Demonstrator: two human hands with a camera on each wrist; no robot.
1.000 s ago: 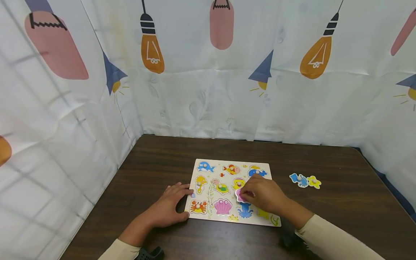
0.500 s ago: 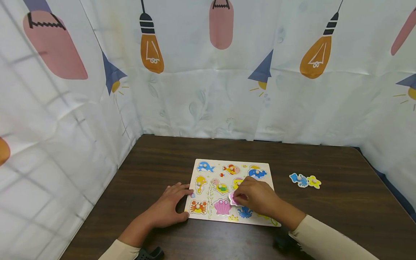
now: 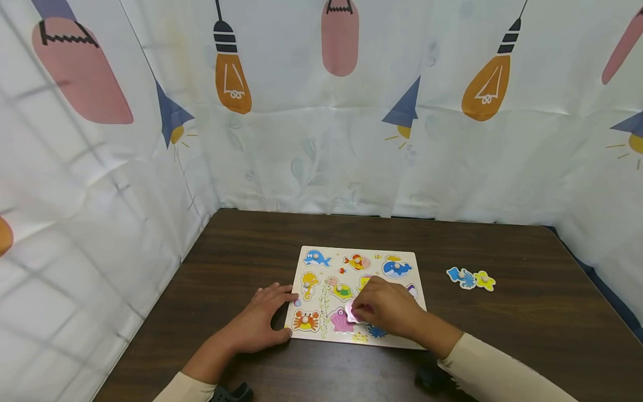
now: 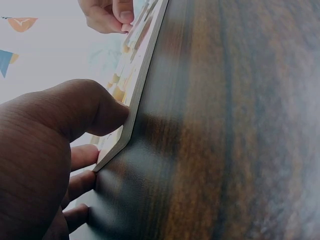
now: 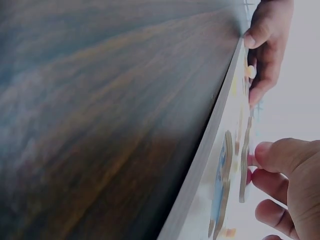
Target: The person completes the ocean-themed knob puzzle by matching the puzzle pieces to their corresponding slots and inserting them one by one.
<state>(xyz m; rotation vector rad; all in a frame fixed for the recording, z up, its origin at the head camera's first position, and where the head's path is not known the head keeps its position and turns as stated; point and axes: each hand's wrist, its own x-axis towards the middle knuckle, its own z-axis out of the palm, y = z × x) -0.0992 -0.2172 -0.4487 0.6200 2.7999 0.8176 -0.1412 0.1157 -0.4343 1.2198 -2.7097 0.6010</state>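
A wooden peg puzzle board (image 3: 329, 269) with sea-animal pictures lies flat on the table. My left hand (image 3: 261, 315) rests at its left side, thumb and fingertips touching the edge near the front corner. Over the board, my right hand (image 3: 389, 307) pinches a pink puzzle piece (image 3: 350, 314) by its knob. In the right wrist view this piece (image 5: 245, 165) stands tilted on edge, close to the board's face. It partly covers the pink shell picture (image 3: 340, 320). The octopus picture (image 3: 377, 330) is partly hidden beneath the right hand.
Right of the board, a blue puzzle piece (image 3: 460, 277) and a yellow star piece (image 3: 484, 281) lie touching on the dark wooden table (image 3: 522, 318). A crab piece (image 3: 306, 320) with a knob sits in the board near the left hand. A printed curtain (image 3: 321, 156) hangs behind.
My right hand has moved left across the board with the pink puzzle piece, from above the octopus picture to the shell picture. The left hand has stayed in place.
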